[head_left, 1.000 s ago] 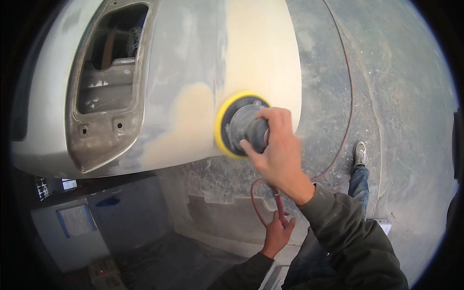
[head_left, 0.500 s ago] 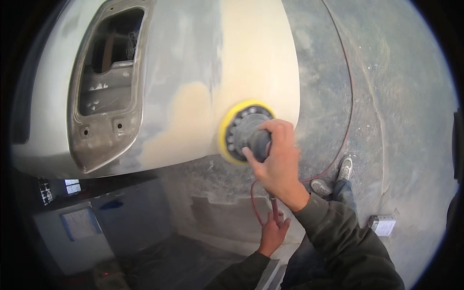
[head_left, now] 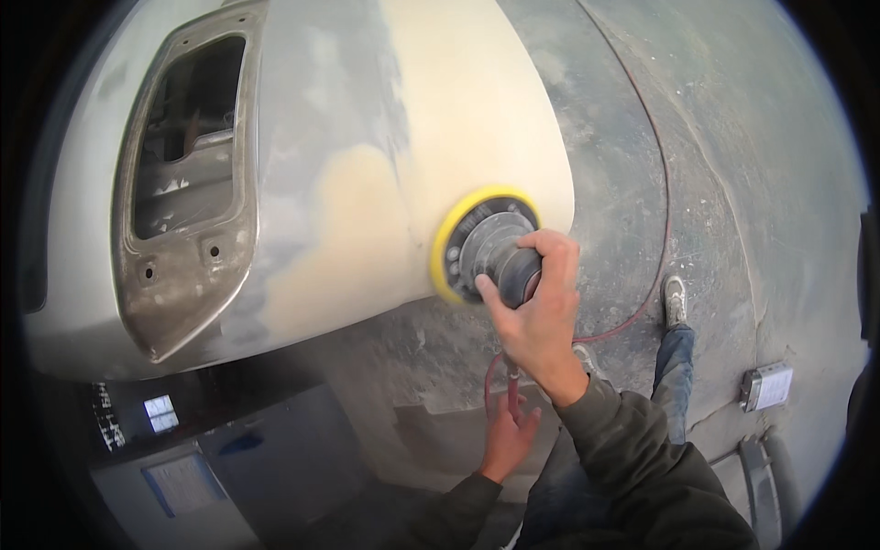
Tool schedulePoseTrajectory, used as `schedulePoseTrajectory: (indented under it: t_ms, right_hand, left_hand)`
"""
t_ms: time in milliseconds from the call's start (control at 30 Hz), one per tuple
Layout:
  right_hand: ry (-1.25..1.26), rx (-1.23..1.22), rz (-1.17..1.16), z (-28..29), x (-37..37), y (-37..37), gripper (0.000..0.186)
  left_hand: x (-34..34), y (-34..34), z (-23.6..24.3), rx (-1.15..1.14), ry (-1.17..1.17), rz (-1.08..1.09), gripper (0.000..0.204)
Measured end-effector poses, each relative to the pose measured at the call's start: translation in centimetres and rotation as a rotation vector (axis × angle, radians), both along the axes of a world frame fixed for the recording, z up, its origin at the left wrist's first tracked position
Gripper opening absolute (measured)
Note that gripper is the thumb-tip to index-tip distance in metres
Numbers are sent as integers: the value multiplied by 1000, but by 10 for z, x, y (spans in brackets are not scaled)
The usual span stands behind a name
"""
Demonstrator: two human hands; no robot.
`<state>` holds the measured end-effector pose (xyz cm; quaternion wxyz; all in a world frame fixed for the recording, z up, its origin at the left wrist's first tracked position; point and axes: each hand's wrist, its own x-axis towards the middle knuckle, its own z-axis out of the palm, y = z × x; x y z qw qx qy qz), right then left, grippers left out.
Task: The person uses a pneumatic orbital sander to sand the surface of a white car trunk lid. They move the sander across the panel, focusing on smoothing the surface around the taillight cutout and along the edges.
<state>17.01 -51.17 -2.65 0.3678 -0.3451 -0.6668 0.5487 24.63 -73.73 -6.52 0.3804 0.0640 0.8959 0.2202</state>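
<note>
My right hand point(head_left: 541, 316) is wrapped over the head of a grey and black air sander point(head_left: 498, 249). The sander's round, yellow-rimmed pad point(head_left: 438, 247) is tilted on edge against the lower corner of a curved car body panel point(head_left: 458, 101). Cream filler or primer covers that part of the panel, with patchy grey beside it. Below the sander, my left hand point(head_left: 510, 442) is closed around the red air hose point(head_left: 513, 390) near its fitting. The side of the pad facing the panel is hidden.
An oblong opening in a bare metal frame point(head_left: 188, 275) lies left of the panel. The hose point(head_left: 665, 174) loops across the stained concrete floor point(head_left: 779, 183). My shoe point(head_left: 675, 301) stands near it. A metal can point(head_left: 766, 386) sits at right; a cabinet with a taped paper point(head_left: 183, 486) is lower left.
The sander and my right hand have moved slightly right along the panel's lower edge. My left hand follows with the hose. My legs have shifted, and the whole view has turned a little.
</note>
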Motion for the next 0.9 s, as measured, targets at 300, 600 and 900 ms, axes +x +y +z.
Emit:
schedulePoseTrajectory:
  t_ms: [300, 600, 900]
  right_hand:
    - [-2, -139, -58, 8, 3, -34, 54]
    - [41, -139, -142, 5, -5, -65, 55]
    - [60, -159, -241, -12, -10, -91, 57]
  left_hand:
    - [-29, -27, 20, 46, 20, -54, 56]
    - [-43, -53, 18, 46, 103, -62, 42]
    - [-61, -79, 11, 38, 140, -87, 42]
